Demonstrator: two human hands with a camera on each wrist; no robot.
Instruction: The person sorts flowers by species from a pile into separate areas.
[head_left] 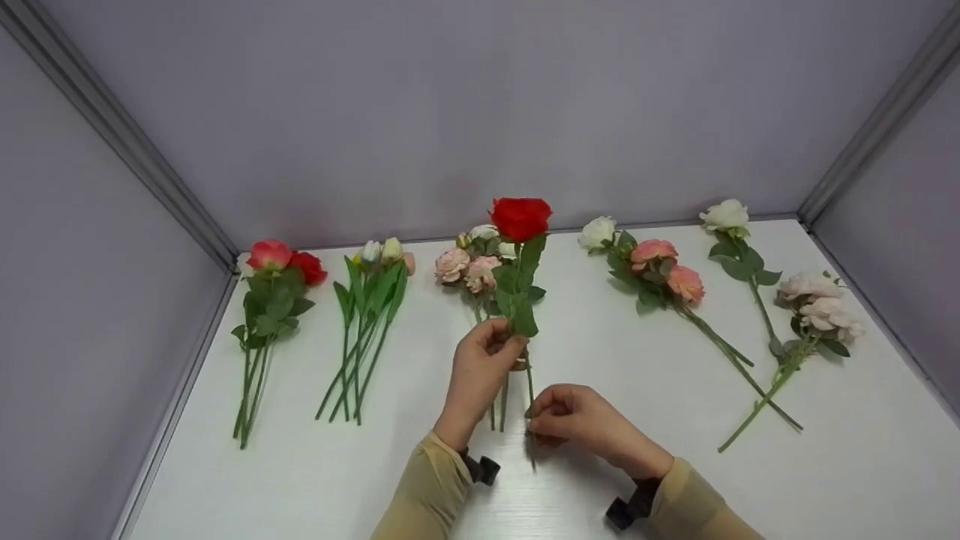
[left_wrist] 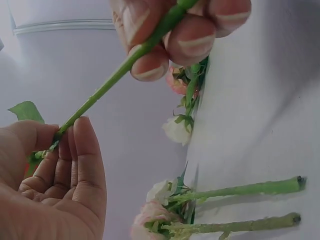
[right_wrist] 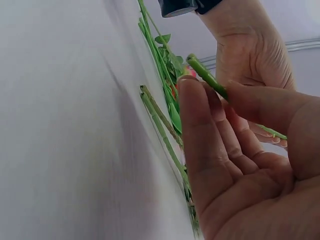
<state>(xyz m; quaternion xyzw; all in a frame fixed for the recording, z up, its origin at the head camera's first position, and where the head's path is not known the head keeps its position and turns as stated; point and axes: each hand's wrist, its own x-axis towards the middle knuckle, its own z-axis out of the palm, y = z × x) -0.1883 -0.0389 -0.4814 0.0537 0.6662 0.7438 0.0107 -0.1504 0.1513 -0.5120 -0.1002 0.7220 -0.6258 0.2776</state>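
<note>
A red rose (head_left: 520, 219) with green leaves stands nearly upright above the middle of the table. My left hand (head_left: 486, 367) pinches its stem just under the leaves, between thumb and fingers. Lower on the same stem (left_wrist: 100, 92), my right hand (head_left: 576, 420) pinches it near the cut end. In the right wrist view that stem end (right_wrist: 200, 69) pokes out past the thumb and forefinger. Behind the rose lies a bunch of pale pink and white flowers (head_left: 453, 265), partly hidden by the rose and my left hand.
At the left lie a bunch with red and pink roses (head_left: 270, 255) and a bunch of tulips (head_left: 392, 250). On the right are coral and white flowers (head_left: 654, 253), a white rose (head_left: 726, 216) and pale pink blooms (head_left: 828, 313). Walls (head_left: 480, 112) enclose the white table (head_left: 600, 345).
</note>
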